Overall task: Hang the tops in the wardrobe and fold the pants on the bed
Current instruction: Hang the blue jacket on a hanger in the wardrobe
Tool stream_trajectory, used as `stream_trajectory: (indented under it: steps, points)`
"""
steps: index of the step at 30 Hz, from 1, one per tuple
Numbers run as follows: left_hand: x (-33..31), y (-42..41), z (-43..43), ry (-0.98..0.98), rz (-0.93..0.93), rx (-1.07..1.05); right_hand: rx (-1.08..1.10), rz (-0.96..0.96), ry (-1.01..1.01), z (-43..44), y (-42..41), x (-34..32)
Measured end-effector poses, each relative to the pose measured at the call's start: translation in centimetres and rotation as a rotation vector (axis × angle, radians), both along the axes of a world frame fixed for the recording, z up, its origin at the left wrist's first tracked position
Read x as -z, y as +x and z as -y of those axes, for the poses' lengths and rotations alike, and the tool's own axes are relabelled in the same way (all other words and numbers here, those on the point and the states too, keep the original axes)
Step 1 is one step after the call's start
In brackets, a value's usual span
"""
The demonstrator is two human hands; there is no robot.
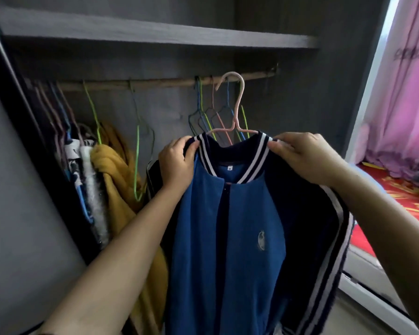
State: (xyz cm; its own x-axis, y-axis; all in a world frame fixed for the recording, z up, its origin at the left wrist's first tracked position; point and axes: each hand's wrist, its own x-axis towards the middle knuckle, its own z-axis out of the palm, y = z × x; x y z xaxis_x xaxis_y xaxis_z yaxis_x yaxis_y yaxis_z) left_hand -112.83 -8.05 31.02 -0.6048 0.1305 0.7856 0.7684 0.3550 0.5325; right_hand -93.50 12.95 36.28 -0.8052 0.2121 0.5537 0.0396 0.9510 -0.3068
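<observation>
L hand (177, 163) & R hand (305, 158) are pinching jacket (228, 226) collar | hanger (239, 106) hook is pointing up btw. both grips, at rod (155, 82) level, upper centre

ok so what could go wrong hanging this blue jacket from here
1. The thin pink hanger has its hook right beside the bunch of empty wire hangers on the wooden rod. It could snag one of them instead of seating on the rod.
2. The left hand and right hand pinch only the striped collar of the blue and navy jacket. Once they let go, a shoulder might slide off the hanger.
</observation>
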Motion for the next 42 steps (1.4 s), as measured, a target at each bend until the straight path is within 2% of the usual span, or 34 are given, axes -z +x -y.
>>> stream_trajectory:
  steps: [3,5,8,12,16,18,20,21,23,26,28,32,35,40,42]
  points:
    - [0.3,-0.9,0.3,-0.065,-0.023,-0.058,-0.118,0.121,-0.12,0.6,0.0,0.1]
    - [0.4,-1.5,0.6,-0.118,-0.038,-0.113,-0.219,0.149,-0.295,1.5,-0.4,0.5]
    - [0.0,-2.3,1.2,-0.19,0.01,-0.142,-0.367,0.096,-0.542,3.0,-1.5,1.1]
    - [-2.1,-3.4,2.4,-0.333,0.034,-0.244,-0.442,0.034,-0.702,4.1,-4.4,1.6]
    - [-4.1,-3.1,4.2,-0.219,-0.155,-0.623,-0.392,-0.009,-0.664,4.2,-8.6,1.4]
    - [-4.9,-3.9,5.7,-0.251,0.011,-0.765,-0.38,-0.027,-0.65,4.5,-10.8,1.3]
    - [-5.2,-5.3,6.6,-0.26,0.293,-0.692,-0.398,-0.044,-0.686,4.9,-12.9,1.3]
    - [-5.2,-5.9,6.9,-0.199,0.407,-0.584,-0.421,-0.057,-0.702,5.1,-13.9,1.1]
    - [-4.5,-5.9,6.6,0.048,0.539,-0.317,-0.434,-0.082,-0.716,5.6,-15.7,1.1]
    - [-3.5,-5.7,6.5,0.169,0.474,-0.313,-0.458,-0.118,-0.699,6.3,-18.2,0.5]
    - [-3.5,-5.2,6.7,0.224,0.501,-0.301,-0.472,-0.145,-0.689,6.9,-19.6,0.0]
    - [-4.1,-5.1,6.9,0.162,0.56,-0.316,-0.475,-0.193,-0.664,8.0,-22.1,-1.0]
    - [-4.2,-5.5,7.1,0.13,0.537,-0.338,-0.491,-0.219,-0.712,8.4,-24.3,-1.3]
    - [-3.7,-5.4,7.2,0.08,0.449,-0.486,-0.468,0.103,-0.657,9.2,-27.0,0.6]
    - [-3.3,-5.2,7.4,0.002,0.364,-0.565,-0.487,0.111,-0.648,9.8,-27.1,1.6]
